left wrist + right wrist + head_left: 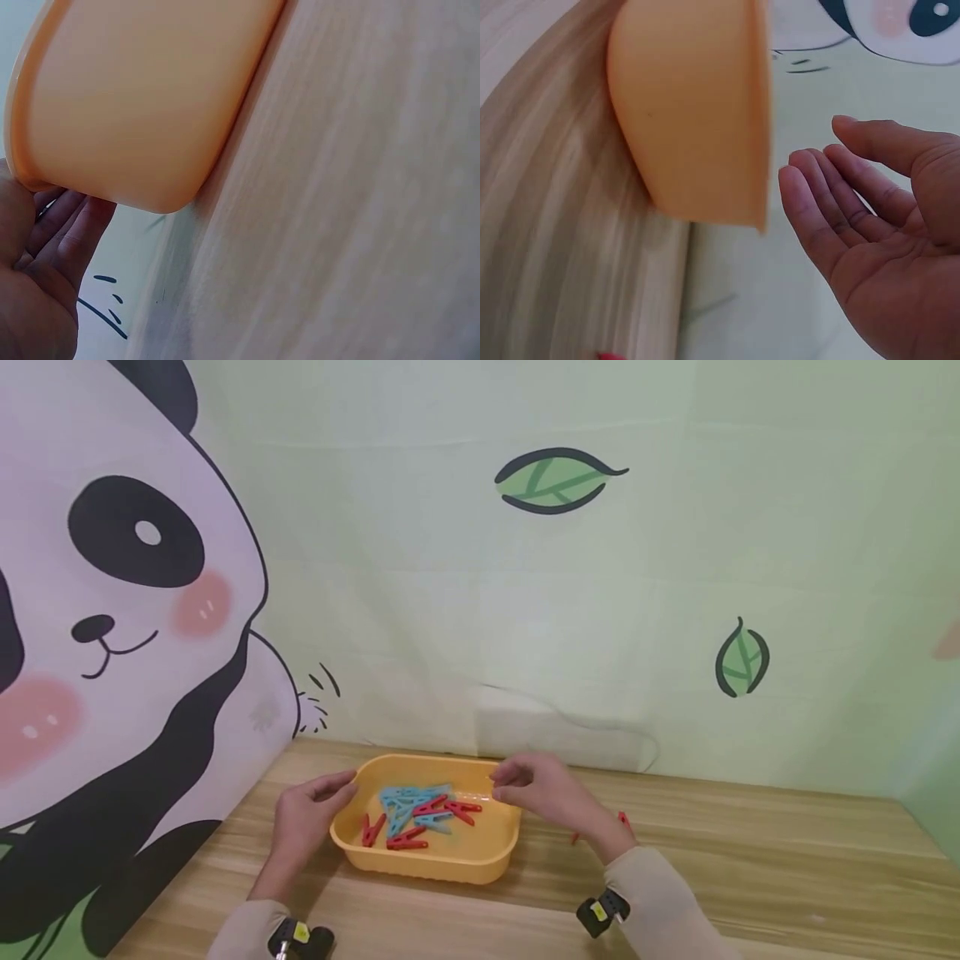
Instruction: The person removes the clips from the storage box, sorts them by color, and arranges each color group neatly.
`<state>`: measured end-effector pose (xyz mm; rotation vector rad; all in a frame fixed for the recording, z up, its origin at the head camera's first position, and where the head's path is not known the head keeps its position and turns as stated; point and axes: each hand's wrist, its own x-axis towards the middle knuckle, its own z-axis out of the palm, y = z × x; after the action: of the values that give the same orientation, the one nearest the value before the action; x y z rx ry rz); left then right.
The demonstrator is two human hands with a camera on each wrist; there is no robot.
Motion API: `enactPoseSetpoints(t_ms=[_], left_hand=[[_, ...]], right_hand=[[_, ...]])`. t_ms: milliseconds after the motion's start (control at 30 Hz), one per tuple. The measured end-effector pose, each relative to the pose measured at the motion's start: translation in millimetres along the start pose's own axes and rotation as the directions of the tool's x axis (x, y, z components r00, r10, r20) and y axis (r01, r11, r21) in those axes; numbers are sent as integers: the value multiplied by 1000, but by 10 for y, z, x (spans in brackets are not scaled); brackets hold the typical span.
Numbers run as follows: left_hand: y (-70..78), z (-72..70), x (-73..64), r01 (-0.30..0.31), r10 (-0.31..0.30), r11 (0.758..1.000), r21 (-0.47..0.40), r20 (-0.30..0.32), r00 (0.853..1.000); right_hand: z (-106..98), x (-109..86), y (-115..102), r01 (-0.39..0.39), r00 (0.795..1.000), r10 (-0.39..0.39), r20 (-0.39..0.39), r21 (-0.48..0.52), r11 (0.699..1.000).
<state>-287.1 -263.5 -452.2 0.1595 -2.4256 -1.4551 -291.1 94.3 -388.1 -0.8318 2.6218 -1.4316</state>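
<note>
Left hand (306,814) on the tub (423,865) by the back edge of the table (735,852), can't tell if gripping; right hand (546,788) loose, empty. Probably light, stiff: grab both ends.

The plain basin (423,867) was orange-yellow, with light-blue pegs (402,812) and red pegs (407,841) inside; another red peg (624,819) showed at its three o'clock. The table (750,843) was tan with streaked wood grain. The pale green backdrop (420,568) bore a black-and-white, pink-cheeked panda (135,610) at nine o'clock and dark-outlined green leaves (558,481) at one and three. The sleeves (667,902) were beige.
</note>
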Motion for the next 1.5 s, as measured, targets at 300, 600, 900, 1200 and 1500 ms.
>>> enactPoseSetpoints(t_ms=[300, 600, 900, 1200, 1500], left_hand=[[11, 0, -3, 4, -4, 1000, 5, -2, 1000], [-44, 21, -44, 33, -32, 999, -4, 20, 999], [-36, -7, -49, 7, -7, 1000, 3, 5, 1000], [-27, -13, -14, 4, -4, 1000, 25, 4, 1000], [3, 9, 5, 10, -10, 1000, 14, 14, 1000]], right_hand=[[196, 282, 21, -3, 997, 7, 83, -44, 999], [381, 421, 43, -2, 986, 23, 168, -129, 992], [593, 560, 76, -33, 981, 81, 176, -261, 965], [706, 616, 80, -17, 993, 65, 96, -435, 900], [690, 600, 59, -23, 988, 100, 118, -525, 851]])
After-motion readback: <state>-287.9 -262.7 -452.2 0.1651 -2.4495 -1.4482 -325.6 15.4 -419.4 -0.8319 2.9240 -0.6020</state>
